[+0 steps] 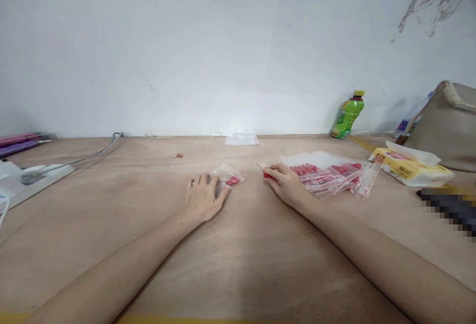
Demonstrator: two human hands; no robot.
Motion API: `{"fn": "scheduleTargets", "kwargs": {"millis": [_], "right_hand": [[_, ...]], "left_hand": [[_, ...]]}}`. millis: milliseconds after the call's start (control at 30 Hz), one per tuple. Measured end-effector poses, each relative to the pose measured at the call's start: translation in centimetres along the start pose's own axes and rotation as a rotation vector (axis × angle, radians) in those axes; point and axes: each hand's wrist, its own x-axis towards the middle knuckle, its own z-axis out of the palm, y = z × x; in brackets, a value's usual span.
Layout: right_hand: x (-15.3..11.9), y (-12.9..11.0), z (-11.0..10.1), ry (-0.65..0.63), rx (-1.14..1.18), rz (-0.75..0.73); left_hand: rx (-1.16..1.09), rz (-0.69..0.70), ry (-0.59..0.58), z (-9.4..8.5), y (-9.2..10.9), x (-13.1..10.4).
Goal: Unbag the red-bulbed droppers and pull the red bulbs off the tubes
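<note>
Clear bag (225, 171) lies on the table (238, 254) at the thumb side of the left hand (204, 197), the nearer one; its red pieces (232, 181) slant away rightward. That hand's fingers are spread against the bag, but whether they grip it I cannot tell. The right hand (285, 183) pinches another red piece (267, 173), just left of the bag pile (334, 178)

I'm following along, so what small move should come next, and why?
Perhaps bring the right hand toward the clear zip bag at the left hand: the right pinches a red object, apart from that bag, which shows red inside.
</note>
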Motion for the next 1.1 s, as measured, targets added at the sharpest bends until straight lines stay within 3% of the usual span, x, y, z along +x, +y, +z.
{"fn": "scheduleTargets", "kwargs": {"millis": [100, 200, 400, 667, 900, 1100], "right_hand": [[-0.2, -0.4, 0.4, -0.149, -0.059, -0.008], [-0.1, -0.7, 0.1, -0.215, -0.097, -0.006], [0.0, -0.7, -0.2, -0.186, -0.105, 0.029], [-0.1, -1.3, 0.0, -0.176, -0.067, -0.068], [0.9, -1.5, 1.6, -0.179, -0.1, 0.066], [1.5, -1.5, 2.3, -0.243, -0.083, 0.042]], "left_hand": [[-0.108, 0.02, -0.011, 0.4, -0.1, 0.2], [-0.217, 0.066, -0.061, 0.7, -0.2, 0.4], [-0.254, 0.126, -0.099, 0.8, -0.6, 0.4], [-0.249, 0.198, -0.125, 1.0, -0.9, 0.2], [-0.261, 0.209, -0.099, 1.1, -1.0, 0.3], [-0.261, 0.207, -0.085, 1.3, -1.1, 0.4]]}}
